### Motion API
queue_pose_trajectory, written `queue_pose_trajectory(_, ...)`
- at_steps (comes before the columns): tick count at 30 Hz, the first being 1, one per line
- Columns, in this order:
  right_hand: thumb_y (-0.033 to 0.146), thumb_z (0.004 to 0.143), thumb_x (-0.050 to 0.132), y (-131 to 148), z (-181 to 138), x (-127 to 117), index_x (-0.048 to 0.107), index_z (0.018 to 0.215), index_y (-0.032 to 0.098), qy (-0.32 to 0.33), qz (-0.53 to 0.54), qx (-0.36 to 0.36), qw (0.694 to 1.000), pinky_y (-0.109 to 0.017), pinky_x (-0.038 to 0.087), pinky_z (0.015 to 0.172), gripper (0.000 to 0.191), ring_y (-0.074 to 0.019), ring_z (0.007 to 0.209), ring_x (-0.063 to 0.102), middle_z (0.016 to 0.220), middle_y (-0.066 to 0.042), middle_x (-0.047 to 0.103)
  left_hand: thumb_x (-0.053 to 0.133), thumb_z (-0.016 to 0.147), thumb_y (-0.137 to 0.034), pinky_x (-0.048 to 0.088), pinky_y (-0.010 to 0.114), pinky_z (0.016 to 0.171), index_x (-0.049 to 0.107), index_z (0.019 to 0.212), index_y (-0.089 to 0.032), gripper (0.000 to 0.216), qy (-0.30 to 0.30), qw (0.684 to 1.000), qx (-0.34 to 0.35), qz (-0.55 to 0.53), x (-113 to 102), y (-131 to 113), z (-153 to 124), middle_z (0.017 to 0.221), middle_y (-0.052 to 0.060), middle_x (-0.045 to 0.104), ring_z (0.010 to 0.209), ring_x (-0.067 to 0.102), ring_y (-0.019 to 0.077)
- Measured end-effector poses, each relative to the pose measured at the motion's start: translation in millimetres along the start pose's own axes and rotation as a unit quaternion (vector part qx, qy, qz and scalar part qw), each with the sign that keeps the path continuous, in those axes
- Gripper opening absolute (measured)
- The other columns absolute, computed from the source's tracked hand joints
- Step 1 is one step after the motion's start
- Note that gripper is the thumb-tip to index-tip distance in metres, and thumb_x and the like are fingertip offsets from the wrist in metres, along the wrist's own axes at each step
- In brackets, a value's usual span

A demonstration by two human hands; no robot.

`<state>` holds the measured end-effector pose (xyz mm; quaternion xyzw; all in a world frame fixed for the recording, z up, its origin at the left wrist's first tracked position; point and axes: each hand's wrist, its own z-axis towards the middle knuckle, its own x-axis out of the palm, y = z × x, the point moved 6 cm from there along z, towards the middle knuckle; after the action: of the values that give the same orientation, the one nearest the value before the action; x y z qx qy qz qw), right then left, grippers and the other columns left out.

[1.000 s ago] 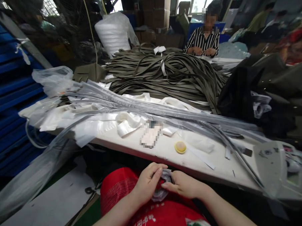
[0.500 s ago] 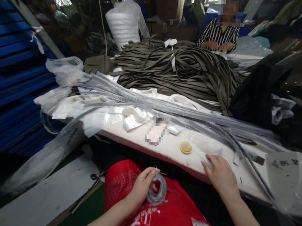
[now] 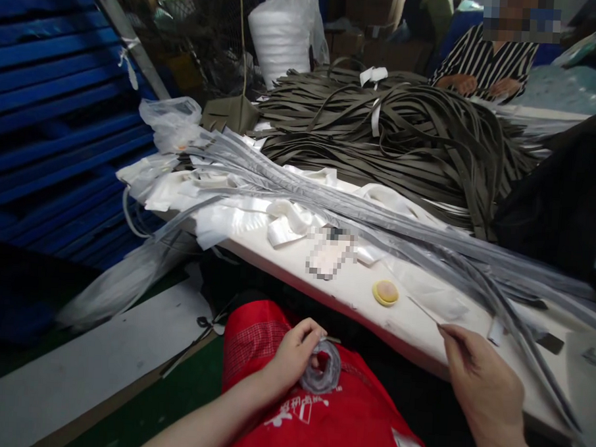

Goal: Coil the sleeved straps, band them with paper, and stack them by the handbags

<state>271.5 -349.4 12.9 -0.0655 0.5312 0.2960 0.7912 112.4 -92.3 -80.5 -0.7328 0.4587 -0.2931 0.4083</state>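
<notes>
My left hand (image 3: 300, 349) is closed around a coil of translucent grey strip (image 3: 328, 373), held over the red apron on my lap. A short end sticks out at the coil's top beside my fingertips. Over the table's front edge, my right hand (image 3: 486, 383) pinches the end of a thin pale strip (image 3: 423, 309) between thumb and fingers. That strip points toward a round yellow-rimmed object (image 3: 385, 292) on the white table (image 3: 296, 263). A pixelated flat item (image 3: 329, 254) lies to its left.
Long grey translucent strips (image 3: 372, 220) run across the table, with white ribbon (image 3: 291, 223) in front. Behind is a large heap of dark olive straps (image 3: 405, 129). A person in a striped shirt (image 3: 487, 64) sits at the far side. Blue stacked panels (image 3: 61, 108) stand left.
My right hand has gone from resting its fingers on the pale strip to pinching its end, slightly off the tabletop. The view has swung left. My left hand keeps hold of the coil.
</notes>
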Motion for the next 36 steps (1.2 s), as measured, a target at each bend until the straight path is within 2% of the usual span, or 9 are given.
queue_pose_trajectory(3, 0.04, 0.095, 0.048, 29, -1, -8, 0.068, 0.096, 0.023, 0.033, 0.098, -0.088, 0.991, -0.029, 0.05, 0.072, 0.026, -0.0192, 0.078, 0.07, 0.089, -0.003, 0.075, 0.053, 0.083, -0.052, 0.039, 0.02, 0.044, 0.061, 0.088, -0.016, 0.037, 0.025, 0.999, 0.009, 0.021, 4, -5, -1, 0.064, -0.003, 0.055, 0.045, 0.048, 0.0087)
queue_pose_trajectory(7, 0.04, 0.093, 0.051, 64, -5, -3, 0.07, 0.092, 0.025, 0.148, 0.177, -0.116, 0.966, -0.031, 0.051, 0.071, 0.024, -0.0208, 0.076, 0.07, 0.086, -0.004, 0.075, 0.047, 0.087, -0.049, 0.04, 0.021, 0.045, 0.069, 0.1, -0.014, 0.043, 0.047, 0.997, 0.02, 0.052, 6, -6, -3, 0.068, 0.001, 0.061, 0.046, 0.05, 0.0095)
queue_pose_trajectory(11, 0.043, 0.092, 0.05, 100, -16, 10, 0.067, 0.08, 0.027, 0.332, 0.232, -0.116, 0.907, -0.028, 0.047, 0.057, 0.026, -0.019, 0.063, 0.066, 0.073, -0.002, 0.072, 0.045, 0.089, -0.049, 0.04, 0.022, 0.047, 0.069, 0.109, -0.014, 0.047, 0.035, 0.997, 0.016, 0.063, 3, -2, -6, 0.07, 0.003, 0.063, 0.048, 0.051, 0.0108)
queue_pose_trajectory(14, 0.043, 0.087, 0.053, 122, -22, 17, 0.054, 0.06, 0.026, 0.404, 0.194, -0.12, 0.886, -0.027, 0.035, 0.046, 0.032, -0.0158, 0.047, 0.056, 0.053, 0.001, 0.061, 0.043, 0.091, -0.048, 0.042, 0.023, 0.051, 0.069, 0.113, -0.014, 0.047, 0.032, 0.996, 0.023, 0.074, 3, 0, -7, 0.071, 0.003, 0.064, 0.05, 0.052, 0.0112)
queue_pose_trajectory(17, 0.04, 0.083, 0.056, 142, -18, 21, 0.049, 0.055, 0.025, 0.414, 0.142, -0.153, 0.886, -0.028, 0.027, 0.046, 0.032, -0.0149, 0.043, 0.051, 0.048, 0.002, 0.057, 0.042, 0.092, -0.047, 0.043, 0.023, 0.053, 0.068, 0.115, -0.015, 0.047, 0.032, 0.994, 0.038, 0.101, 3, 1, -7, 0.073, 0.003, 0.066, 0.051, 0.053, 0.0115)
queue_pose_trajectory(20, 0.036, 0.083, 0.055, 158, -13, 23, 0.051, 0.056, 0.024, 0.44, 0.134, -0.185, 0.869, -0.029, 0.024, 0.047, 0.029, -0.0145, 0.044, 0.05, 0.051, 0.002, 0.059, 0.04, 0.094, -0.047, 0.045, 0.024, 0.055, 0.067, 0.117, -0.016, 0.048, 0.027, 0.991, 0.051, 0.122, 1, 2, -8, 0.076, 0.004, 0.068, 0.053, 0.056, 0.012)
queue_pose_trajectory(24, 0.04, 0.087, 0.051, 172, -13, 21, 0.052, 0.057, 0.024, 0.479, 0.173, -0.217, 0.833, -0.028, 0.025, 0.048, 0.034, -0.0142, 0.047, 0.052, 0.051, 0.002, 0.058, 0.041, 0.095, -0.045, 0.051, 0.028, 0.074, 0.069, 0.113, -0.014, 0.046, 0.001, 0.99, 0.078, 0.117, -6, 0, -8, 0.095, 0.007, 0.073, 0.076, 0.065, 0.0167)
queue_pose_trajectory(28, 0.038, 0.086, 0.053, 174, -13, 24, 0.06, 0.06, 0.026, 0.441, 0.106, -0.24, 0.859, -0.03, 0.023, 0.049, 0.029, -0.0175, 0.049, 0.058, 0.055, -0.001, 0.064, 0.041, 0.095, -0.042, 0.049, 0.031, 0.091, 0.07, 0.112, -0.014, 0.044, 0.004, 0.988, 0.092, 0.121, -7, -3, -7, 0.108, 0.008, 0.072, 0.099, 0.065, 0.0206)
queue_pose_trajectory(36, 0.038, 0.084, 0.054, 177, -6, 23, 0.062, 0.065, 0.026, 0.363, 0.002, -0.284, 0.888, -0.032, 0.02, 0.048, 0.023, -0.0216, 0.048, 0.061, 0.056, -0.005, 0.068, 0.04, 0.095, -0.045, 0.05, 0.032, 0.088, 0.07, 0.112, -0.013, 0.047, 0.014, 0.99, 0.061, 0.126, -6, -2, -4, 0.104, 0.009, 0.073, 0.096, 0.065, 0.0205)
